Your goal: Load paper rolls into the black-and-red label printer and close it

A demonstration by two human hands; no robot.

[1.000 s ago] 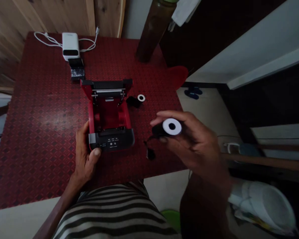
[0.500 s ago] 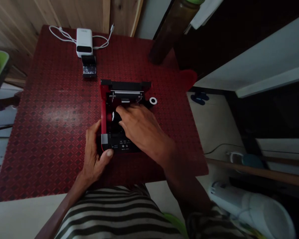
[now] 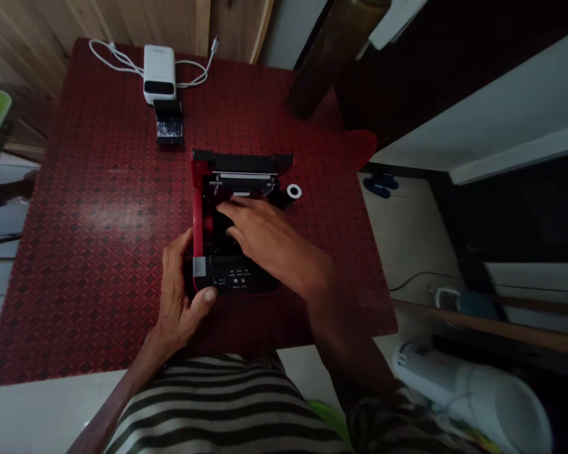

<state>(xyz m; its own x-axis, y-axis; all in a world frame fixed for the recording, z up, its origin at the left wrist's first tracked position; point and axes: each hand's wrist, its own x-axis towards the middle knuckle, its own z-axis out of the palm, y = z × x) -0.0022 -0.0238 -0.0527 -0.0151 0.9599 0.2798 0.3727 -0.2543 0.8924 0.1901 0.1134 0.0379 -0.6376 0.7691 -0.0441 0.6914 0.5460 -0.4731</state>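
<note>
A red and black receipt printer (image 3: 239, 279) stands open on the table, its black lid (image 3: 242, 162) folded back. My left hand (image 3: 182, 295) grips the printer's front left corner, thumb on the front panel. My right hand (image 3: 260, 233) lies over the paper compartment, fingers reaching down inside. A dark roll (image 3: 223, 226) sits in the compartment, mostly hidden under those fingers. Just behind the printer's right side lies a small black roll with a white core (image 3: 293, 192), apart from both hands.
A red patterned tablecloth (image 3: 99, 217) covers the table. A white power bank (image 3: 159, 72) with a white cable and a small black box (image 3: 169, 124) lie at the far side. A dark brown cylinder (image 3: 334, 57) stands at the back edge. A white object (image 3: 473, 397) sits low at right.
My right hand has come down from the air at the right, carrying the roll, into the printer's compartment. The roll's white end no longer shows. The left hand stays on the printer.
</note>
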